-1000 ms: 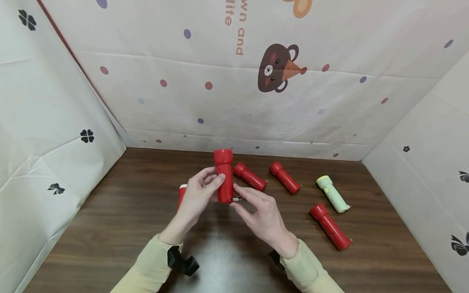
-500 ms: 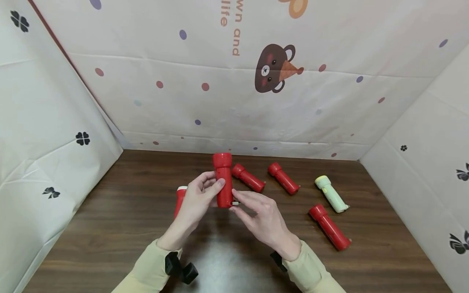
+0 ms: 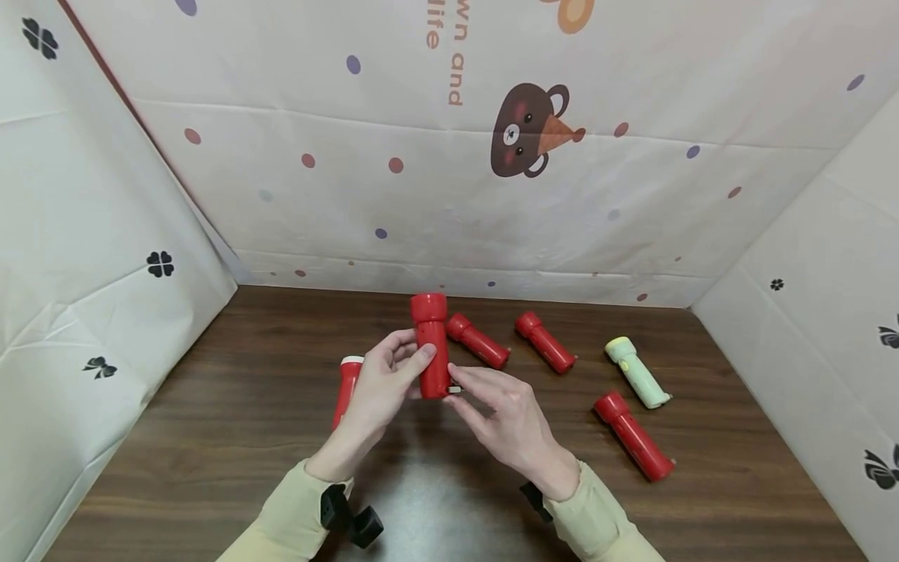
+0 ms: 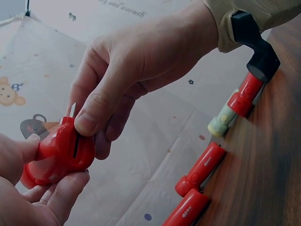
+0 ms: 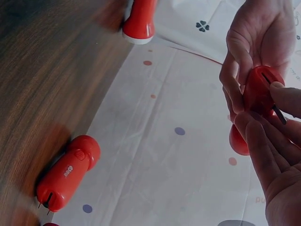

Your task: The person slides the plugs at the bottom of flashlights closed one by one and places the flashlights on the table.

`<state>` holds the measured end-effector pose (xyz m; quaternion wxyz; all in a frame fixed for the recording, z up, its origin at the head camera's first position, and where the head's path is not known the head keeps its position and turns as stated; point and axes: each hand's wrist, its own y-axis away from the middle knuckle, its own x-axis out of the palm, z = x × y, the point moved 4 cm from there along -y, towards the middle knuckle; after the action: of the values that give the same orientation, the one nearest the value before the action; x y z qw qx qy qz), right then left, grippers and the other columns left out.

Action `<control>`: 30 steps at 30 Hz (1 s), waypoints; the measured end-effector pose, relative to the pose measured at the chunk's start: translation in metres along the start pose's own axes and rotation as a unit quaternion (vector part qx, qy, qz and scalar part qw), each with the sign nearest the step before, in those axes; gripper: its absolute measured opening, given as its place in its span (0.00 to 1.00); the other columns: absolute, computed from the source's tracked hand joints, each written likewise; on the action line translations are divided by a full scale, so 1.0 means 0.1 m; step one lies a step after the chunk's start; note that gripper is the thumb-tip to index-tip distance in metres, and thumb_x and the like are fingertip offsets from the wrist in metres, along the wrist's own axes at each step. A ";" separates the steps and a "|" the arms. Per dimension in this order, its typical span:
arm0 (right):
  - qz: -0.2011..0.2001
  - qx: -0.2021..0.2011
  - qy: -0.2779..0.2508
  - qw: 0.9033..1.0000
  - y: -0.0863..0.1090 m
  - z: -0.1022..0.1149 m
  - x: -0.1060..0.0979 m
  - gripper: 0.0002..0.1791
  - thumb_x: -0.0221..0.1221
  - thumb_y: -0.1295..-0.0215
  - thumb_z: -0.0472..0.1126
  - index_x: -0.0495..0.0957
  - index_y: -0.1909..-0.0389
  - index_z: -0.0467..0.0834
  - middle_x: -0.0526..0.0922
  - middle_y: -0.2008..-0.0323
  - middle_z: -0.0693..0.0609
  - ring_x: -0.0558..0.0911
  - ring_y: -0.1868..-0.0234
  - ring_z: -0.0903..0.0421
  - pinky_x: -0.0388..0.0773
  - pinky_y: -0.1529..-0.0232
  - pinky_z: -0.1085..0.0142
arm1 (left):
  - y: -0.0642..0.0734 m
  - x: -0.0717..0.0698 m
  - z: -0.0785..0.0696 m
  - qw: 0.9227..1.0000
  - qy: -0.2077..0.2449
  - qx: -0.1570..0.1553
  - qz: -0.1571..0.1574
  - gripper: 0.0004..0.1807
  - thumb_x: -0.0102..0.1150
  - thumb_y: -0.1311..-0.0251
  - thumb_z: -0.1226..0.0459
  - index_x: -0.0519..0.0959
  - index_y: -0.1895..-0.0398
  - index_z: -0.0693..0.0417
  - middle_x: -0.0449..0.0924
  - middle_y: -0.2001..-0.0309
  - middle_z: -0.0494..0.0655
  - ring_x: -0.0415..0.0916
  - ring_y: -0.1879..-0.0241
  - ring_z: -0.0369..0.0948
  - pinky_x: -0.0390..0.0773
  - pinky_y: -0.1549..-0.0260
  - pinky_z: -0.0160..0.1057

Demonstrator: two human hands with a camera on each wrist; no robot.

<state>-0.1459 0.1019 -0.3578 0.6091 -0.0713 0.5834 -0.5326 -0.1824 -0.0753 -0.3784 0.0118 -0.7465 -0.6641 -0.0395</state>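
Observation:
Gripped in my left hand [image 3: 385, 378] is a red flashlight [image 3: 431, 334], held upright above the table with its wide head up and my thumb across the body. My right hand [image 3: 509, 417] pinches its lower end between thumb and fingers, where a metal plug prong [image 3: 455, 389] sticks out sideways. In the left wrist view, the right thumb presses the base beside the prong [image 4: 73, 110] and a dark slot. The right wrist view also shows the prong [image 5: 279, 114] standing out near that thumb. A red flashlight with a white rim [image 3: 346, 386] is partly hidden behind my left hand.
Red flashlights lie right of the hands: one close behind [image 3: 479, 342], one farther right [image 3: 545, 343] and one nearer the front [image 3: 634, 437]. Beside that last one is a pale green flashlight [image 3: 637, 373]. White printed sheeting [image 3: 337, 203] borders the wooden table [image 3: 211, 460] at the back and sides.
Over the second, the held flashlight and both hands have come down slightly in the head view. The grip looks the same, and the flashlights on the table stay where they were.

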 end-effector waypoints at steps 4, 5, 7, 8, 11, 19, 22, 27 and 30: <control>-0.001 -0.002 0.002 1.000 0.00 0.00 0.00 0.28 0.79 0.49 0.33 0.86 0.44 0.38 0.93 0.54 0.45 0.93 0.54 0.52 0.90 0.55 0.60 | 0.00 0.00 0.00 1.000 0.000 0.001 0.001 0.25 0.61 0.26 0.65 0.71 0.29 0.59 0.80 0.37 0.65 0.88 0.56 0.37 0.90 0.64 0.35; -0.002 -0.003 0.003 1.000 0.01 0.00 0.00 0.28 0.79 0.49 0.33 0.86 0.44 0.38 0.93 0.54 0.45 0.92 0.55 0.52 0.90 0.55 0.60 | 0.01 0.01 0.00 1.000 0.000 0.001 0.003 0.25 0.61 0.26 0.65 0.71 0.29 0.58 0.80 0.37 0.65 0.88 0.56 0.37 0.90 0.63 0.35; -0.004 -0.003 0.006 1.000 0.01 0.00 -0.01 0.28 0.79 0.49 0.33 0.86 0.44 0.37 0.93 0.54 0.45 0.93 0.55 0.52 0.90 0.55 0.60 | 0.01 0.01 0.00 1.000 -0.001 0.001 0.005 0.25 0.61 0.26 0.64 0.71 0.28 0.58 0.80 0.37 0.65 0.88 0.56 0.38 0.90 0.63 0.35; -0.005 -0.003 0.007 1.000 0.02 0.00 -0.01 0.28 0.79 0.48 0.34 0.86 0.44 0.37 0.93 0.54 0.45 0.93 0.55 0.52 0.90 0.55 0.60 | 0.01 0.02 0.00 1.000 -0.001 0.001 0.006 0.26 0.61 0.26 0.64 0.71 0.28 0.58 0.80 0.37 0.65 0.88 0.55 0.39 0.90 0.63 0.35; -0.007 -0.001 0.007 1.000 0.03 0.00 -0.02 0.28 0.79 0.49 0.33 0.86 0.44 0.37 0.93 0.54 0.45 0.93 0.55 0.52 0.91 0.55 0.60 | 0.01 0.03 -0.01 1.000 -0.004 0.001 0.006 0.26 0.61 0.26 0.64 0.71 0.28 0.57 0.80 0.37 0.64 0.88 0.54 0.39 0.91 0.62 0.36; -0.009 -0.003 0.005 1.000 0.01 0.00 0.01 0.30 0.80 0.52 0.32 0.86 0.44 0.37 0.93 0.55 0.45 0.93 0.56 0.52 0.90 0.55 0.60 | 0.02 0.01 0.00 1.000 -0.003 0.003 -0.001 0.26 0.61 0.26 0.65 0.72 0.28 0.58 0.81 0.38 0.65 0.88 0.55 0.38 0.90 0.64 0.35; -0.009 -0.004 0.005 1.000 0.01 0.00 0.02 0.28 0.79 0.48 0.33 0.86 0.44 0.37 0.93 0.55 0.45 0.93 0.56 0.52 0.90 0.55 0.60 | 0.02 0.00 0.00 1.000 -0.005 0.004 -0.002 0.26 0.61 0.26 0.64 0.71 0.28 0.58 0.81 0.38 0.64 0.88 0.55 0.38 0.90 0.63 0.35; -0.011 -0.009 0.011 1.000 0.01 0.00 0.02 0.27 0.79 0.47 0.35 0.86 0.44 0.36 0.93 0.55 0.45 0.93 0.56 0.52 0.91 0.55 0.60 | 0.02 0.00 0.00 1.000 -0.007 0.002 -0.003 0.26 0.61 0.26 0.64 0.71 0.28 0.57 0.81 0.38 0.64 0.88 0.55 0.39 0.90 0.63 0.35; -0.012 -0.009 0.015 1.000 0.02 0.01 0.03 0.28 0.80 0.50 0.33 0.86 0.44 0.36 0.93 0.55 0.45 0.93 0.56 0.53 0.91 0.55 0.60 | 0.03 0.00 -0.01 1.000 -0.005 0.001 -0.005 0.26 0.62 0.27 0.64 0.72 0.29 0.57 0.81 0.38 0.64 0.88 0.55 0.39 0.90 0.63 0.35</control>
<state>-0.1450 0.0999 -0.3605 0.5930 -0.0754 0.5966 -0.5355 -0.1799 -0.0755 -0.3775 0.0088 -0.7437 -0.6676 -0.0350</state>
